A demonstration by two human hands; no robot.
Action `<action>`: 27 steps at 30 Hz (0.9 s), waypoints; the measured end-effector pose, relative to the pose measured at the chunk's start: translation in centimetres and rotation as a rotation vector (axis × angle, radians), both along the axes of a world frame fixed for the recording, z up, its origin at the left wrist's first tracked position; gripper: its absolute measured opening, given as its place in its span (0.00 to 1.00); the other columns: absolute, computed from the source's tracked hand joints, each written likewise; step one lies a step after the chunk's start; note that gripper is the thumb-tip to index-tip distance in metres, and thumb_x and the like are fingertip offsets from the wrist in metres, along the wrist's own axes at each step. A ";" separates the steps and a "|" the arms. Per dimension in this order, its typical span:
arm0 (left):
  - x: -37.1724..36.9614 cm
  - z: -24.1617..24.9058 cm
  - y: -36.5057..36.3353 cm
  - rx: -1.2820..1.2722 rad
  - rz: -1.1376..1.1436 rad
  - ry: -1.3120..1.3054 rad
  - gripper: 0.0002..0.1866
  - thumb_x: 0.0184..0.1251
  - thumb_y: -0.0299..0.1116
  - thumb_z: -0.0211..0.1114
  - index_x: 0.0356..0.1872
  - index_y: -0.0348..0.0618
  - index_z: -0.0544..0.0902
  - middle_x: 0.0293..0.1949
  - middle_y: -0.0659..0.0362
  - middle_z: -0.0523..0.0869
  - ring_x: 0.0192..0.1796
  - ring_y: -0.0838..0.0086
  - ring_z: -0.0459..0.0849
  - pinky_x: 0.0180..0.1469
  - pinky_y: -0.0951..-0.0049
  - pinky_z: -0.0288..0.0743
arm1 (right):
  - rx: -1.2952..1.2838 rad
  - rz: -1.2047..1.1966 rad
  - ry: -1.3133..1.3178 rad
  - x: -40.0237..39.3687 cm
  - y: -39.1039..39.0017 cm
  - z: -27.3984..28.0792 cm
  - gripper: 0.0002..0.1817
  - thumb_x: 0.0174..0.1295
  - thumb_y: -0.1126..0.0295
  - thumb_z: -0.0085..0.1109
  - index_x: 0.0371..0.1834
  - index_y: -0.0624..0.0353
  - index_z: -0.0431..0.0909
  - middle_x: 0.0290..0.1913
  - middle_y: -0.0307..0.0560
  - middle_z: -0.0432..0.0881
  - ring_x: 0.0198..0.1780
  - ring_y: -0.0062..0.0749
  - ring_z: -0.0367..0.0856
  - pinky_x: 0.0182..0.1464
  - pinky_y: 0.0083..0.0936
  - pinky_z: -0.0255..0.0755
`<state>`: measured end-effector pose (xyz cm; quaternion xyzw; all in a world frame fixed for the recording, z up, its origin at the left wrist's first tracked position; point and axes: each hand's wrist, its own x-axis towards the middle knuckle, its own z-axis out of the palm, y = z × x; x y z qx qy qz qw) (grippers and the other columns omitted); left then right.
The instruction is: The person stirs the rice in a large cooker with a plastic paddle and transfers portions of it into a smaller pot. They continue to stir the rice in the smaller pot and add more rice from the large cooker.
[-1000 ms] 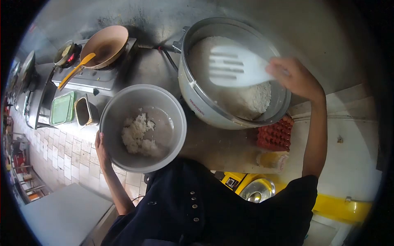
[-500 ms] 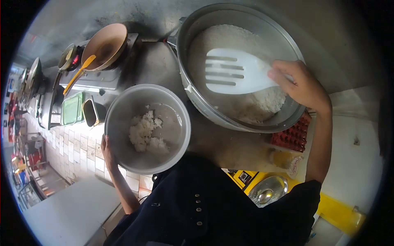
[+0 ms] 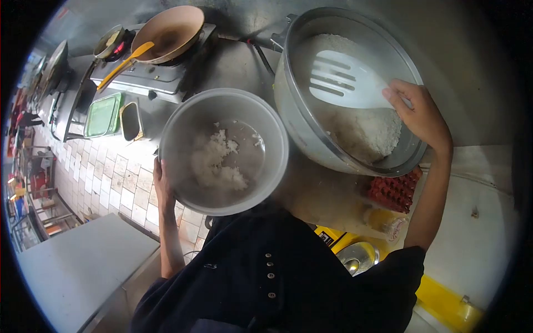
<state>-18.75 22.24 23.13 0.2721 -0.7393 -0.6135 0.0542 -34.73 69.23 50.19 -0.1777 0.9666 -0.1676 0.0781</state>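
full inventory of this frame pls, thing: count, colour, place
Rice cooker: 1, silver, counter right, holds white rice
Slotted spatula: 1, white, over the cooker's rice
Pot: 1, grey, held in front of the cooker, some rice inside
Pan: 1, tan, on the stove
Stove: 1, silver, far left counter
Yellow utensil: 1, resting in the pan
Green container: 1, beside the stove
Egg tray: 1, red, below the cooker
Metal bowl: 1, silver, lower right
Left hand: 1, gripping the pot's rim
Right hand: 1, gripping the spatula handle
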 end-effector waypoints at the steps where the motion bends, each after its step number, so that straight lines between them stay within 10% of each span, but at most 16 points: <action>1: -0.1 0.7 0.6 -0.021 0.017 0.026 0.21 0.79 0.44 0.45 0.57 0.35 0.73 0.49 0.50 0.79 0.51 0.67 0.76 0.54 0.66 0.71 | -0.023 -0.012 0.005 0.3 -0.1 -0.1 0.19 0.71 0.61 0.52 0.30 0.68 0.69 0.22 0.50 0.68 0.27 0.30 0.62 0.35 0.28 0.64; 4: 1.0 -2.4 -2.2 -0.403 -0.164 -0.004 0.37 0.76 0.53 0.48 0.70 0.28 0.60 0.66 0.41 0.69 0.67 0.56 0.69 0.68 0.64 0.62 | -0.025 -0.025 0.023 0.4 0.9 -0.4 0.18 0.71 0.62 0.52 0.29 0.67 0.69 0.22 0.49 0.68 0.27 0.29 0.62 0.35 0.28 0.64; 7: 0.6 -3.0 -2.9 -0.025 -0.072 0.003 0.37 0.76 0.54 0.49 0.71 0.29 0.60 0.67 0.40 0.67 0.69 0.54 0.66 0.70 0.63 0.60 | -0.027 -0.047 0.114 0.7 3.4 -1.0 0.18 0.71 0.62 0.53 0.29 0.67 0.71 0.22 0.49 0.69 0.26 0.28 0.64 0.34 0.29 0.64; 11: 1.0 -3.0 -1.8 -0.467 -0.121 0.248 0.24 0.81 0.47 0.42 0.54 0.35 0.75 0.46 0.53 0.79 0.48 0.70 0.76 0.51 0.70 0.71 | -0.083 0.043 -0.006 1.4 4.4 -0.9 0.17 0.70 0.63 0.54 0.29 0.67 0.73 0.20 0.50 0.70 0.24 0.28 0.66 0.32 0.30 0.65; 24: 0.7 -2.6 -2.7 -0.048 -0.061 -0.034 0.29 0.78 0.48 0.47 0.70 0.38 0.64 0.62 0.44 0.73 0.62 0.62 0.72 0.62 0.67 0.67 | -0.017 0.298 -0.003 -0.3 4.1 -1.3 0.16 0.67 0.63 0.57 0.28 0.66 0.79 0.21 0.50 0.77 0.22 0.29 0.70 0.31 0.30 0.66; 27: 2.0 -4.5 -3.7 -0.395 -0.201 0.067 0.27 0.79 0.47 0.47 0.70 0.40 0.65 0.59 0.45 0.74 0.58 0.64 0.75 0.58 0.67 0.69 | -0.136 0.356 0.049 -0.6 6.6 -1.1 0.14 0.65 0.65 0.60 0.27 0.66 0.79 0.21 0.48 0.77 0.23 0.29 0.71 0.33 0.26 0.68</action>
